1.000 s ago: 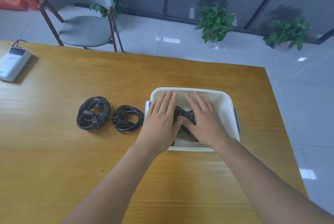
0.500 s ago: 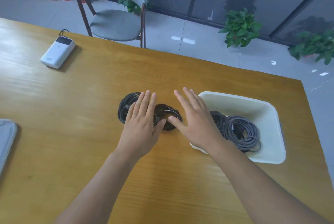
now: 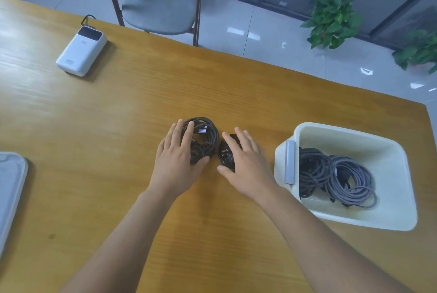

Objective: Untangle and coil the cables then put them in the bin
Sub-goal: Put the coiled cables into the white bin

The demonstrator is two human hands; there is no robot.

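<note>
Black braided cable coil (image 3: pixel 203 137) lies at the middle of the tabletop (image 3: pixel 118 127), a smaller black coil (image 3: pixel 225 154) just beside it. The left hand (image 3: pixel 176 162) rests flat on the larger coil, the right hand (image 3: pixel 246 165) on the smaller; both grips are open-fingered. In the white bin (image 3: pixel 350 136) at the right lie two grey coils (image 3: pixel 335 174). A white power bank (image 3: pixel 81 50) sits upper left.

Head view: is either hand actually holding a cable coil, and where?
Neither, as far as shows: the left hand lies flat-fingered over the larger coil, the right hand over the smaller coil.
</note>
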